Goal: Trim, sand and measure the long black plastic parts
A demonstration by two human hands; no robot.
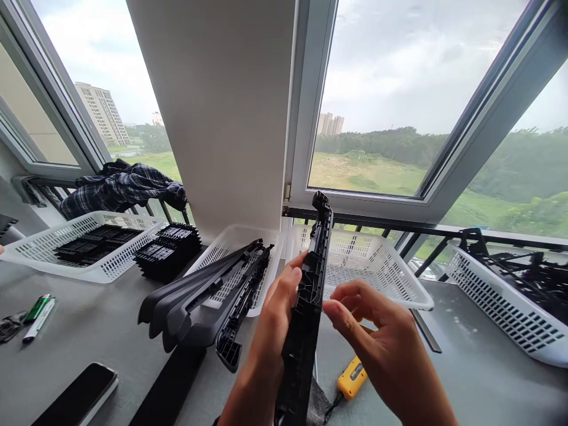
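Observation:
A long black plastic trim piece [303, 337] stands tilted upright in front of me, its ribbed inner side showing and its hooked end at the top. My left hand [276, 313] is wrapped around it from the left, thumb on the near face. At its right edge, my right hand [377, 337] has thumb and index finger pinched together, with the other fingers curled. Whether a small thing sits between those fingertips is hidden. Several similar black trim pieces [190, 305] lie to the left, resting partly over a white basket [270, 248].
A yellow handheld device [352, 378] with a cable lies below my right hand. White baskets stand along the railing, one [417, 290] behind the piece, another [501, 319] full of black parts. Left are stacked black grids [168, 251], a phone [75, 396] and a marker [39, 319].

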